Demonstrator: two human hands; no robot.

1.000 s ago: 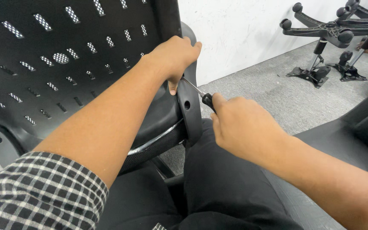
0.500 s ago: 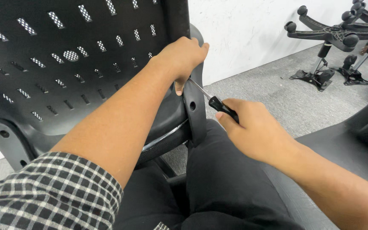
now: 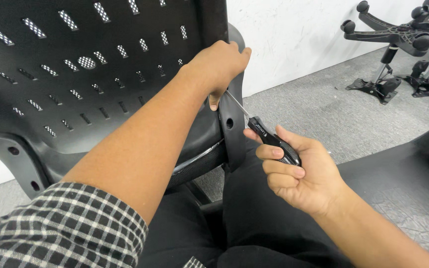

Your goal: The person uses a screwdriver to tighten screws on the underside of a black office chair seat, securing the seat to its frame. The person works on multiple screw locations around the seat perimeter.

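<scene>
head | left hand point(image 3: 222, 64) gripped chair back point(image 3: 75, 74) edge | right hand point(image 3: 299, 171) closed round screwdriver point(image 3: 269, 139) | best: keep tip straight, push firmly

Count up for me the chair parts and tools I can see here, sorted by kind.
Perforated black chair backs: 1, the chair back, with the left hand gripping its edge.
Screwdrivers: 1, the screwdriver, held in the right hand.
Star-shaped wheeled chair bases: 1 clearly, the chair base; a second may sit behind it, but I cannot tell.
Total: 3
</scene>
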